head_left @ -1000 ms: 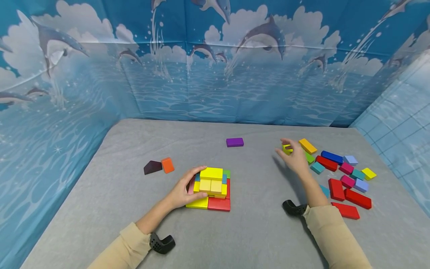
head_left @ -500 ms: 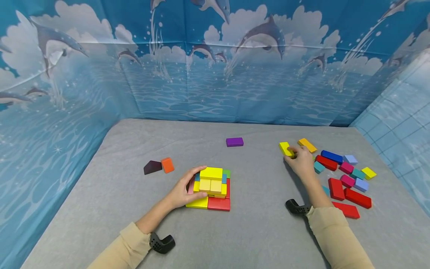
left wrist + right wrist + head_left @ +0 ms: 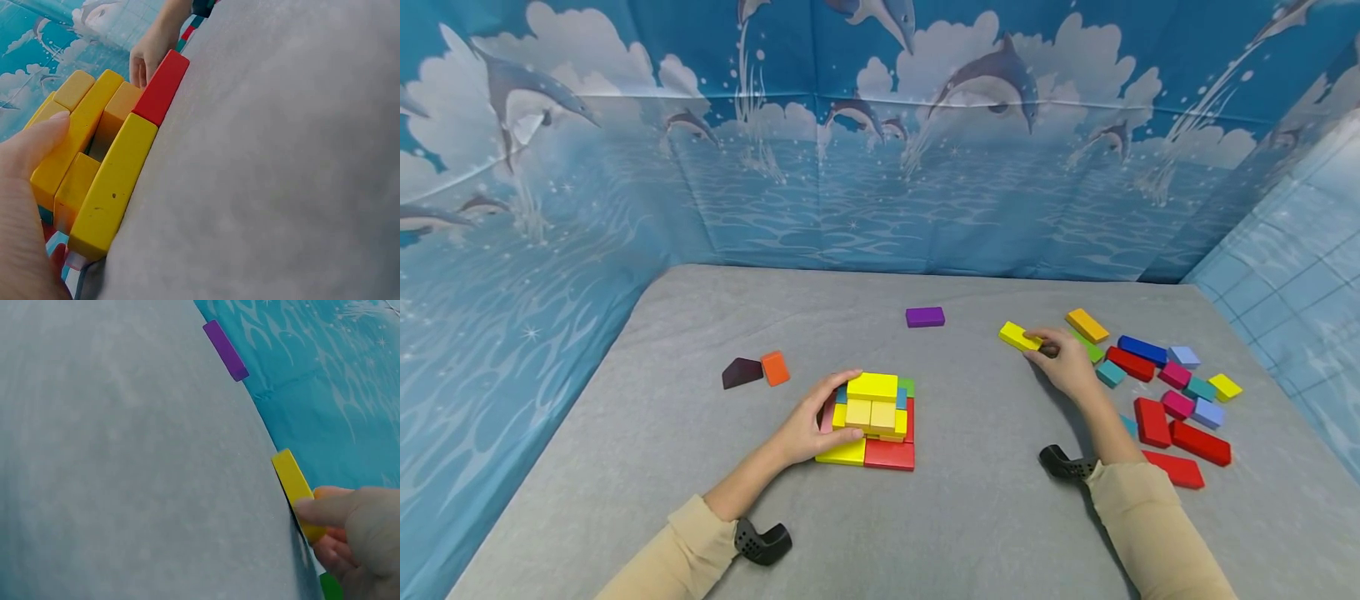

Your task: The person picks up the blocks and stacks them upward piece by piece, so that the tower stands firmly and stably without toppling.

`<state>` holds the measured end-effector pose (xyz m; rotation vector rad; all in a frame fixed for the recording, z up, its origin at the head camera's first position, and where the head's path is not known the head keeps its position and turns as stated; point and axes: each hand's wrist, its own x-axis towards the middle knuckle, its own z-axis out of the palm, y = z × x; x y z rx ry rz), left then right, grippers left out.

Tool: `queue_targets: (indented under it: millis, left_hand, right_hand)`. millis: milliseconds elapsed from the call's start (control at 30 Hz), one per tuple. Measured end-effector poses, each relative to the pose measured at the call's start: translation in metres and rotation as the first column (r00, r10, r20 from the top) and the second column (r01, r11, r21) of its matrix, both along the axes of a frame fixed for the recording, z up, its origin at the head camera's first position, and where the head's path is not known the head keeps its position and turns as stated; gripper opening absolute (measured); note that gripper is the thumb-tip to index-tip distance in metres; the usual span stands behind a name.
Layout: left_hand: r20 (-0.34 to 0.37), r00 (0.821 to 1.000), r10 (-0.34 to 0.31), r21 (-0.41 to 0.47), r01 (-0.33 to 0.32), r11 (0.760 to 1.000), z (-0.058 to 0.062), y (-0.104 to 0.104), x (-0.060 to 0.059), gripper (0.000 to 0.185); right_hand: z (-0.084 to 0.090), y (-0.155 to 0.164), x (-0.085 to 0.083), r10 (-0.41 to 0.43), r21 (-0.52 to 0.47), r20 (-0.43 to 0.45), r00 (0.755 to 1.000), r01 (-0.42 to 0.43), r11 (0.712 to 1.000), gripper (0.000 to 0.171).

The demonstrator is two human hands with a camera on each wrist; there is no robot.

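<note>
In the head view, a layered stack of toy blocks (image 3: 870, 414) in yellow, red, blue, green and pink stands at the middle of the table. My left hand (image 3: 801, 429) holds it from the left, thumb along the front and fingers at the back. The left wrist view shows the thumb (image 3: 47, 139) lying against a yellow block of an upper layer. Farther right, my right hand (image 3: 1066, 365) pinches a rectangular yellow block (image 3: 1015, 335) by its right end. The block's free end points left, and it is close over the grey cloth in the right wrist view.
A purple block (image 3: 924, 317) lies at the back. Left of the stack are a dark angled block (image 3: 742, 372) and an orange one (image 3: 775, 368). Several loose blocks, including a long red block (image 3: 1199, 442), spread over the right side. A dolphin-print curtain (image 3: 880, 208) borders the grey table.
My right hand has come round the yellow block, which has turned and shifted left, uncovering a green block behind the hand. My left hand and the stack have stayed put.
</note>
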<state>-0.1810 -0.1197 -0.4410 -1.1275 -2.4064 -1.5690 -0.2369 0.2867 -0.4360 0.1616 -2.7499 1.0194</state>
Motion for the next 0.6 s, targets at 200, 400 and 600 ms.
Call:
queue_targets:
  millis: [200, 400, 600]
  left_hand:
    - [0.001, 1.0, -0.007, 0.01, 0.007, 1.0, 0.02, 0.002, 0.01, 0.069]
    - [-0.025, 0.999, -0.02, 0.02, 0.021, 1.0, 0.021, 0.002, 0.009, 0.069]
    - [-0.016, 1.0, -0.022, 0.021, 0.022, 1.0, 0.022, 0.002, 0.009, 0.069]
  right_hand:
    - [0.024, -0.028, 0.008, 0.166, -0.088, -0.048, 0.985, -0.17, 0.981, 0.03]
    - [0.057, -0.088, 0.033, 0.41, -0.104, -0.132, 0.902, -0.424, 0.9, 0.03]
    - [0.074, -0.138, 0.064, 0.57, -0.077, -0.147, 0.808, -0.584, 0.808, 0.032]
